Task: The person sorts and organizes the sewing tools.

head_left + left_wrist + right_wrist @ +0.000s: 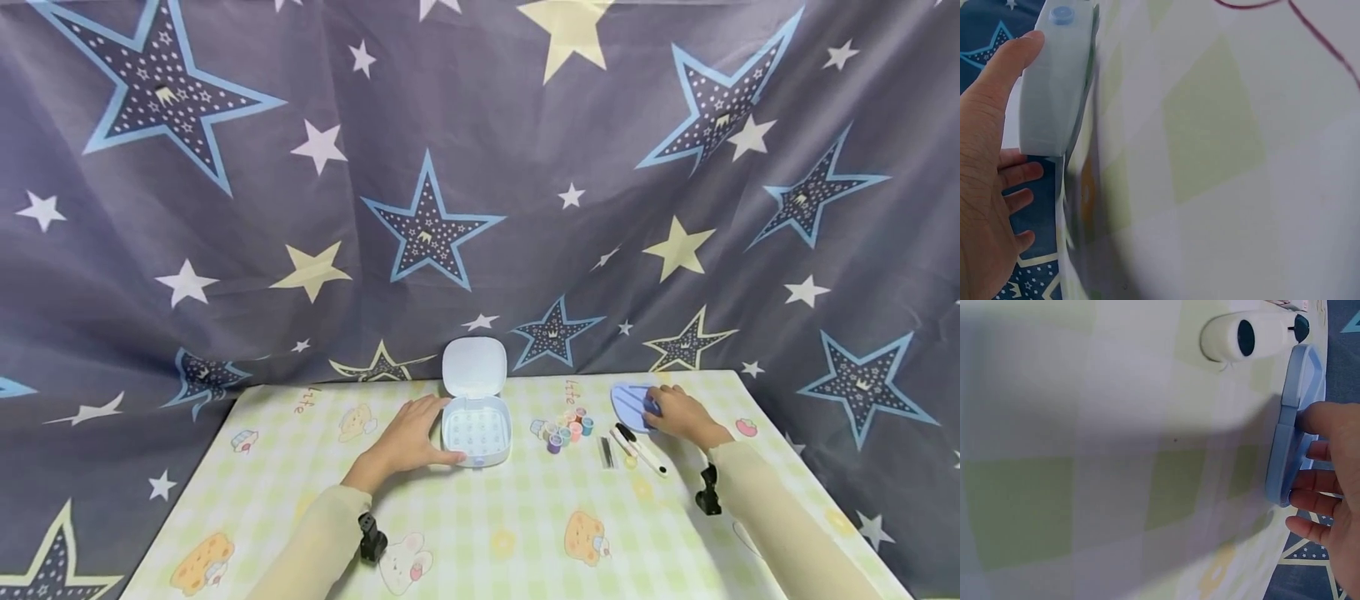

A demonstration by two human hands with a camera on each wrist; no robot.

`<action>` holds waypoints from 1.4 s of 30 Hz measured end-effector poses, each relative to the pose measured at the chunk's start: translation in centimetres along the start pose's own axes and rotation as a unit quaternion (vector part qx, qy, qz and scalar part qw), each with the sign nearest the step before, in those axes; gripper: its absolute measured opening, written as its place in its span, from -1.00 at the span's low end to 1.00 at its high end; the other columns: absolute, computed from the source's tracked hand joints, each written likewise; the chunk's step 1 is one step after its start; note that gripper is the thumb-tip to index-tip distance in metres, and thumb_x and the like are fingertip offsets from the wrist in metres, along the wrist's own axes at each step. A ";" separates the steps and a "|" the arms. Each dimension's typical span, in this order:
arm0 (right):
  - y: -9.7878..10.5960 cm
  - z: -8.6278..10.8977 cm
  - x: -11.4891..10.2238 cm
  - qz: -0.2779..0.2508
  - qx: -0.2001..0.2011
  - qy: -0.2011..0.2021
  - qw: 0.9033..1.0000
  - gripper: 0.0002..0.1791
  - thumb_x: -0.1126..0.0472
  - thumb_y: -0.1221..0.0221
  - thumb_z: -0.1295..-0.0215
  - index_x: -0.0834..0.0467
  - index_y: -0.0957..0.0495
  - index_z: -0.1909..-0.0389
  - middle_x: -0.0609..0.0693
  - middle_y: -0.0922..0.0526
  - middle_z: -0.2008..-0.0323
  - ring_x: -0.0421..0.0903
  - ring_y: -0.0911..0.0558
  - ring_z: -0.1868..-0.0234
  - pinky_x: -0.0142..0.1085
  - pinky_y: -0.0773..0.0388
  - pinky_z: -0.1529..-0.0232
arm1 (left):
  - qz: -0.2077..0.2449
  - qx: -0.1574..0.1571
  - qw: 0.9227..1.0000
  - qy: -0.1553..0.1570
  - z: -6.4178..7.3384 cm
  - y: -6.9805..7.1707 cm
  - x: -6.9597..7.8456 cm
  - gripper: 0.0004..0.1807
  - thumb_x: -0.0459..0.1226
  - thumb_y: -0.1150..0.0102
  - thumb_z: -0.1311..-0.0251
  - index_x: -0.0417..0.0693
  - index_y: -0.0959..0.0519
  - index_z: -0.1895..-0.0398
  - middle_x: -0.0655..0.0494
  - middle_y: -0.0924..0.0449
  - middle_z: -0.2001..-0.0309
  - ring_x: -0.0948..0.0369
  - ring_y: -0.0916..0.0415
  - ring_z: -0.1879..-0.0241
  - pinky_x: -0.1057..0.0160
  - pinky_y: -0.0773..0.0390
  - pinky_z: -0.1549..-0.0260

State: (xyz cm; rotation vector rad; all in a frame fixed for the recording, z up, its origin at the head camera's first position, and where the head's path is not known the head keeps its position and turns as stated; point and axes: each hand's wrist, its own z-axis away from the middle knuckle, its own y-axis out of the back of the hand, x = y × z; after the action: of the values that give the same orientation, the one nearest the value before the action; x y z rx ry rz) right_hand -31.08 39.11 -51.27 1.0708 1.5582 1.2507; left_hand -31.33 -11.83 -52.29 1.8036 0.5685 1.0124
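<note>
Star-printed cloth (525, 125) backs one checked table (450, 521). I count two hands, well apart. Left hand (408, 433) clasps one open white box (491, 459) at the table's rear middle, thumb on its front wall. Right hand (678, 414) grips one blue tray (627, 408), rear right. Between box and tray: several small pots (576, 431), too crowded for my exact count.

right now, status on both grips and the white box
Left grip on white box, lid up. Right grip on blue tray. Small jars lie between box and tray.
</note>
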 end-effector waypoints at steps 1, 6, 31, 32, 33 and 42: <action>-0.2 0.3 0.0 -0.002 -0.004 -0.003 1.000 -0.65 0.15 -0.31 -0.20 0.33 -0.57 0.13 0.15 -0.59 0.34 0.11 -0.53 0.29 0.08 -0.59 0.23 | -0.001 -0.004 1.000 0.001 0.2 -0.2 0.0 0.21 0.37 -0.47 0.19 -0.16 -0.34 -0.46 -0.13 -0.46 -0.34 -0.15 -0.34 -0.40 -0.25 -0.21 -0.45; -0.9 1.1 0.0 -0.007 -0.010 -0.021 1.000 -0.68 0.13 -0.31 -0.20 0.28 -0.57 0.15 0.17 -0.60 0.32 0.14 -0.56 0.26 0.12 -0.60 0.21 | 0.000 -0.011 1.000 0.000 0.3 -0.8 -0.1 0.23 0.39 -0.45 0.19 -0.16 -0.32 -0.47 -0.16 -0.44 -0.37 -0.18 -0.29 -0.44 -0.28 -0.16 -0.47; 1.7 -0.6 -3.8 -0.039 0.111 0.034 0.993 -0.61 0.25 -0.27 -0.31 0.32 -0.59 -0.11 0.28 -0.63 0.16 0.20 -0.64 0.18 0.11 -0.60 0.19 | -0.009 -0.011 1.000 0.004 -0.2 0.0 -0.3 0.23 0.39 -0.45 0.19 -0.12 -0.31 -0.49 -0.11 -0.44 -0.37 -0.13 -0.32 -0.42 -0.22 -0.20 -0.47; 1.8 -0.7 -4.3 -0.046 0.115 0.041 0.991 -0.62 0.25 -0.27 -0.32 0.31 -0.59 -0.11 0.27 -0.62 0.16 0.18 -0.63 0.18 0.10 -0.60 0.19 | -0.011 -0.010 1.000 0.002 -0.2 0.0 -0.3 0.22 0.40 -0.45 0.19 -0.12 -0.32 -0.48 -0.11 -0.45 -0.36 -0.12 -0.33 -0.41 -0.22 -0.21 -0.46; 1.9 -0.7 -4.8 -0.051 0.119 0.050 0.990 -0.62 0.25 -0.27 -0.33 0.31 -0.59 -0.12 0.26 -0.63 0.15 0.17 -0.64 0.18 0.08 -0.61 0.19 | -0.012 -0.010 1.000 0.003 -0.3 0.1 -0.3 0.22 0.40 -0.45 0.19 -0.11 -0.32 -0.49 -0.10 -0.45 -0.36 -0.11 -0.34 -0.41 -0.21 -0.21 -0.46; 1.2 -0.3 -8.7 -0.044 0.122 0.123 0.984 -0.72 0.24 -0.29 -0.32 0.26 -0.64 0.01 0.15 -0.66 0.22 0.02 -0.59 0.27 -0.09 -0.56 0.29 | -0.003 -0.004 1.000 -0.004 -0.5 -0.2 -0.3 0.20 0.36 -0.48 0.19 -0.13 -0.34 -0.46 -0.08 -0.49 -0.31 -0.10 -0.38 -0.37 -0.21 -0.26 -0.43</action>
State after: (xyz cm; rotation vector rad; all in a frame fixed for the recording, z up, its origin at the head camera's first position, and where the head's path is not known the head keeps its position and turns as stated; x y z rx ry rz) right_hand -28.85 30.89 -49.22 1.0131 1.9661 1.1886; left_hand -31.92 -11.71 -52.43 1.7968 0.5633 1.0007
